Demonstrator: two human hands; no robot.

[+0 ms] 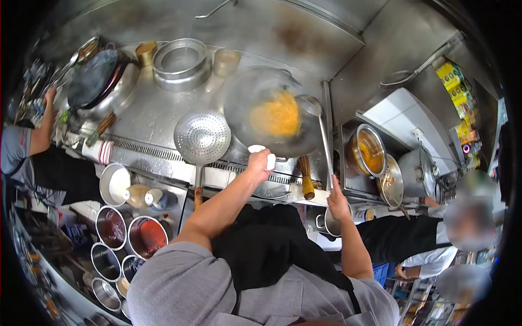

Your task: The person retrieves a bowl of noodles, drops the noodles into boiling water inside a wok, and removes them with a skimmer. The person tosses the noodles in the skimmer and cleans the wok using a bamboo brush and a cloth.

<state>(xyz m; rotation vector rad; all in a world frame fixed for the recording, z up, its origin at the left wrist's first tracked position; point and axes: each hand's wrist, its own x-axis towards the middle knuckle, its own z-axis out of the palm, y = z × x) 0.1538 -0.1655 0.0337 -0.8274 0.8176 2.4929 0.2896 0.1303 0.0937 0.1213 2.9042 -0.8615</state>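
Observation:
In front of me, a large wok (239, 98) sits on the steel range with orange-yellow food (280, 115) in it, blurred by motion or steam. My left hand (259, 167) is closed round a folded white cloth (257, 148) at the wok's near rim. Whether it grips a wok handle under the cloth is hidden. My right hand (339, 205) is wrapped round the end of a long-handled ladle (326, 138). The ladle's bowl is at the wok's right side. Left of the wok lies a perforated metal strainer (202, 133), its wooden-ended handle pointing towards me.
A bamboo brush (306, 182) stands between my hands. Metal bowls (371, 146) with food are at the right, near a co-worker (405, 239). Several sauce pots (149, 236) stand at the left. Another person's arm (44, 122) reaches towards a second wok (95, 79).

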